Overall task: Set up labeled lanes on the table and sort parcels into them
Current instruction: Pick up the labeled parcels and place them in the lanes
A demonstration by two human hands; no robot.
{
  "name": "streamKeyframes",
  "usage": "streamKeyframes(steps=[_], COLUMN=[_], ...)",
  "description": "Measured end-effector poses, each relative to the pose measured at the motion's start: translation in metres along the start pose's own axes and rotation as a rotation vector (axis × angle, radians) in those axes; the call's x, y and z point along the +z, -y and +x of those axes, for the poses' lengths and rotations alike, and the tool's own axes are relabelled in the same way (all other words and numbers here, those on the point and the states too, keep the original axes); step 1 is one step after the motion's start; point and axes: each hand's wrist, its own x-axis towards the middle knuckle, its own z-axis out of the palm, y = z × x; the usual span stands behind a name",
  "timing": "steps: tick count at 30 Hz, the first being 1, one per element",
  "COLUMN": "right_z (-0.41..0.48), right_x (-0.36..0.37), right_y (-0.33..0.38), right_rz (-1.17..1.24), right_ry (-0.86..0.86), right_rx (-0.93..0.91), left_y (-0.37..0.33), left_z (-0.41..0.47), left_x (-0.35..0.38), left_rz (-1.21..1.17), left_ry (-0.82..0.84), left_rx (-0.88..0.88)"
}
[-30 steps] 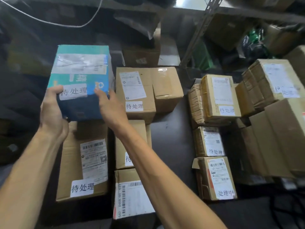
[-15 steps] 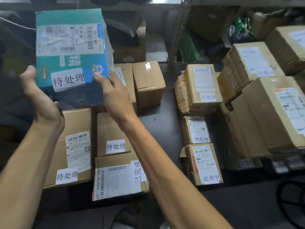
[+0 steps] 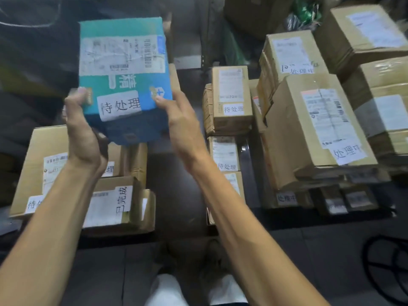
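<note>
Both hands hold the teal-and-blue parcel (image 3: 123,80) in the air above the left side of the table (image 3: 176,184), slightly tilted. The left hand (image 3: 82,133) clasps its lower left corner and the right hand (image 3: 180,124) pinches its right edge, thumb on the front. Its white slip (image 3: 120,106) reads 待处理, below a crumpled shipping label (image 3: 119,54) with a barcode. By the near edge a brown box (image 3: 110,206) bears 已完成. Mid-table a small carton (image 3: 231,96) reads 待处理, and a big carton (image 3: 309,129) towards the right edge reads 处理中.

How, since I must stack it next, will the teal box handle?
Probably stiff: the teal box shows square edges with the left hand and right hand gripping its lower sides. Likely light, held tilted aloft. Its taped label may be slippery.
</note>
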Motion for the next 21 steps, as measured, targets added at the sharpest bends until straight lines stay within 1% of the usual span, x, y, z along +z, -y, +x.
streamKeyframes(steps=[3, 6, 7, 10, 13, 15, 21], right_z=[-0.005, -0.011, -0.015, -0.026, -0.037, -0.045, -0.064], right_x=[-0.044, -0.076, -0.086, -0.112, -0.132, -0.143, -0.165], right_y=[0.007, 0.009, 0.008, 0.001, -0.006, -0.013, -0.030], right_rz=[-0.056, -0.083, -0.082, -0.105, -0.129, -0.146, -0.143], right_ry=[0.008, 0.012, 0.012, 0.001, -0.035, -0.076, -0.116], right_rx=[0.037, 0.093, 0.107, 0.135, 0.162, 0.187, 0.237], left_y=[0.016, 0.029, 0.033, 0.053, 0.073, 0.087, 0.120], left_z=[-0.023, -0.035, -0.039, -0.047, -0.059, -0.068, -0.093], left_x=[0.031, 0.052, 0.057, 0.065, 0.072, 0.077, 0.088], left_rz=[-0.005, -0.034, -0.051, 0.016, 0.043, 0.064, 0.087], left_ry=[0.065, 0.076, 0.101, 0.213, 0.271, 0.284, 0.358], left_rx=[-0.038, -0.039, -0.054, -0.097, -0.169, -0.189, -0.259])
